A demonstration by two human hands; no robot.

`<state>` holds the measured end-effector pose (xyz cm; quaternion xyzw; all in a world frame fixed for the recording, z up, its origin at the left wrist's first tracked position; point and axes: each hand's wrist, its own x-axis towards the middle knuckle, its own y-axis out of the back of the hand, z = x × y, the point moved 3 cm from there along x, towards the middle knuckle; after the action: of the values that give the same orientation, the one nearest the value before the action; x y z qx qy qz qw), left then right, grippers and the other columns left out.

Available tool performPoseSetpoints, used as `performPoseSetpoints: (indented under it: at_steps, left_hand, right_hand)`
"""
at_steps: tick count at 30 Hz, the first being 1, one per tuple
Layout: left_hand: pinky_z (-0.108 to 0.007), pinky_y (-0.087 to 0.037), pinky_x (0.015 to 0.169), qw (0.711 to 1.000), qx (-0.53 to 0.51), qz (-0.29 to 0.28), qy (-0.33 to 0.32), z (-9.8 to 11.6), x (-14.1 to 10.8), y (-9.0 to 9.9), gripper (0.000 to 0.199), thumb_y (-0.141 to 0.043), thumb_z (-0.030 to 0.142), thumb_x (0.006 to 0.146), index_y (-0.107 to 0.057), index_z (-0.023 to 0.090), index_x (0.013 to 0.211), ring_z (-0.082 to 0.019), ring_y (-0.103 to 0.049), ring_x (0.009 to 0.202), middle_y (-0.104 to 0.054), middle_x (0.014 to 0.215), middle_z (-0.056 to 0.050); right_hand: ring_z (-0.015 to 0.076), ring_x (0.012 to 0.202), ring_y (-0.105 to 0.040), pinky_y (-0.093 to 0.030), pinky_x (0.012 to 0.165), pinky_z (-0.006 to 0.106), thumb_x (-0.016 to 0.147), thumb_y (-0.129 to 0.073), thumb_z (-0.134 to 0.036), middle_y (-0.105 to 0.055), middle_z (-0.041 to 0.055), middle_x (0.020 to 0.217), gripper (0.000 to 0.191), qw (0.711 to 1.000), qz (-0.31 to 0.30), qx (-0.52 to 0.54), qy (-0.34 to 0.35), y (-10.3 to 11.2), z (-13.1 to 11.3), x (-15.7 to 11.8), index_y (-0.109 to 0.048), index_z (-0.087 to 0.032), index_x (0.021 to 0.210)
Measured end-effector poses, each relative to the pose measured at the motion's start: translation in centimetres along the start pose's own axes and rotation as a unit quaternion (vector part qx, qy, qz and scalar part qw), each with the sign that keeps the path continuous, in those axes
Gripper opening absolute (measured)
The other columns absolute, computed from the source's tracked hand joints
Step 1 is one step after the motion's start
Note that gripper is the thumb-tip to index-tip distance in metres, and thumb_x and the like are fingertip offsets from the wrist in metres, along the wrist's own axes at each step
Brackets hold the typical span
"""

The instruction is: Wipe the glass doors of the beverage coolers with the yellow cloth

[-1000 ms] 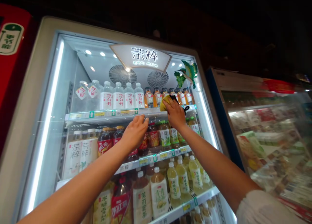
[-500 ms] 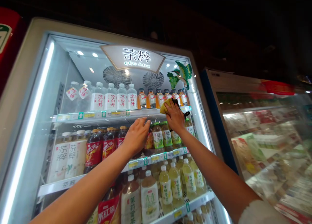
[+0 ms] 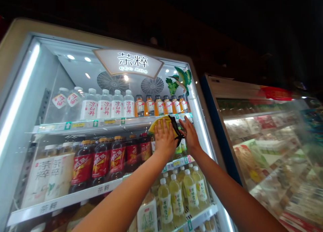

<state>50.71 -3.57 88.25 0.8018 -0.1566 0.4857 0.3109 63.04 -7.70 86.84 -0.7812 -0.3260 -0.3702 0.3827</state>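
Left fingers (image 3: 165,127) lie flat on yellow cloth (image 3: 153,126), right fingers (image 3: 188,126) spread beside it, partly hiding green bottles (image 3: 179,150).

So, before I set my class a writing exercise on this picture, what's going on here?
Someone is at a lit drinks cooler, both arms raised. Their left hand lies flat, fingers spread, on a yellow cloth with a black edge, apparently against the cooler's clear front. The right hand is open close beside the black edge; whether it touches isn't clear. Behind the front, bottles stand in rows on the shelves.
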Motion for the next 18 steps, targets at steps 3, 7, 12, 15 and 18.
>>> performPoseSetpoints:
  at_steps: [3,7,12,15,18]
  left_hand:
    - [-0.069,-0.011,0.122,1.000,-0.005,0.019,0.004,-0.1,1.8,-0.5,0.081,-0.059,0.045,0.092,-0.031,0.009,0.159,-0.046,-0.008,0.155,-0.014,0.168,-0.025]
    - [-0.070,-0.004,0.122,0.999,-0.024,0.044,-0.007,0.3,4.5,-0.6,0.076,-0.057,0.047,0.094,-0.032,0.017,0.160,-0.045,-0.003,0.156,-0.012,0.170,-0.019]
    - [-0.065,-0.004,0.125,0.984,-0.031,0.013,-0.177,-0.1,2.8,-1.2,0.071,-0.060,0.053,0.091,-0.044,0.025,0.154,-0.041,-0.010,0.157,-0.024,0.168,-0.013]
    - [-0.057,-0.007,0.128,0.977,-0.032,0.020,-0.208,-2.1,1.9,-0.5,0.075,-0.061,0.052,0.092,-0.039,0.021,0.157,-0.037,-0.010,0.158,-0.024,0.168,-0.014]
    - [-0.061,-0.007,0.126,0.990,-0.030,0.050,-0.126,-3.1,3.2,0.5,0.071,-0.057,0.043,0.095,-0.037,0.016,0.158,-0.038,-0.006,0.158,-0.021,0.168,-0.017]
  right_hand:
    - [0.0272,0.129,-0.062,-0.052,0.107,0.047,0.095,-0.047,-0.046,-0.068,0.0118,0.135,0.048,0.991,0.051,-0.112,0.043,2.6,0.4,0.3,-0.066,-0.022,0.131]
    - [0.0283,0.119,-0.067,-0.050,0.108,0.050,0.087,-0.053,-0.033,-0.075,0.0105,0.121,0.036,0.966,0.054,-0.241,0.078,4.6,0.7,0.7,-0.074,-0.021,0.113]
    - [0.0270,0.121,-0.066,-0.053,0.104,0.051,0.087,-0.052,-0.029,-0.073,0.0086,0.125,0.036,0.925,0.030,-0.359,0.123,7.1,0.4,0.2,-0.074,-0.025,0.115]
    - [0.0265,0.123,-0.065,-0.053,0.104,0.050,0.087,-0.052,-0.027,-0.073,0.0080,0.126,0.035,0.905,0.025,-0.408,0.119,8.8,0.1,-0.3,-0.074,-0.025,0.114]
    - [0.0265,0.124,-0.064,-0.051,0.106,0.050,0.088,-0.051,-0.024,-0.072,0.0094,0.127,0.035,0.890,0.034,-0.441,0.108,9.7,-0.1,-0.2,-0.075,-0.023,0.114]
